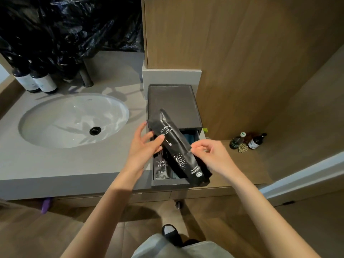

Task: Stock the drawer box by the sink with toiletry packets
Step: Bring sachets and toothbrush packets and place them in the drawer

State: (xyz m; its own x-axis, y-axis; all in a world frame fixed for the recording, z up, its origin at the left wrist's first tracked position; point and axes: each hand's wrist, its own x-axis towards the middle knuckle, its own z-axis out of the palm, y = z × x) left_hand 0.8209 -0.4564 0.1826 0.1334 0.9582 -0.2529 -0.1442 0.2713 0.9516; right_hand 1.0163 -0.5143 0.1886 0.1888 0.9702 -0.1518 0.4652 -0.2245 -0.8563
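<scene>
One toothbrush packet point(176, 146) gripped by left hand point(143, 148), pinched by right hand point(210, 155), above drawer point(167, 182) with second packet point(161, 169).

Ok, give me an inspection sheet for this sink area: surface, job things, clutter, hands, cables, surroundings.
Surface: grey counter with white sink.
Job's things: drawer box, drawer open; toothbrush packet held above it; second packet lying inside.
Clutter: two dark bottles behind the sink; small bottles on the right ledge.
Hands: left hand holds the packet; right hand pinches its edge.
Cables: nothing seen.
Surroundings: wood wall; black plastic sheet.
</scene>
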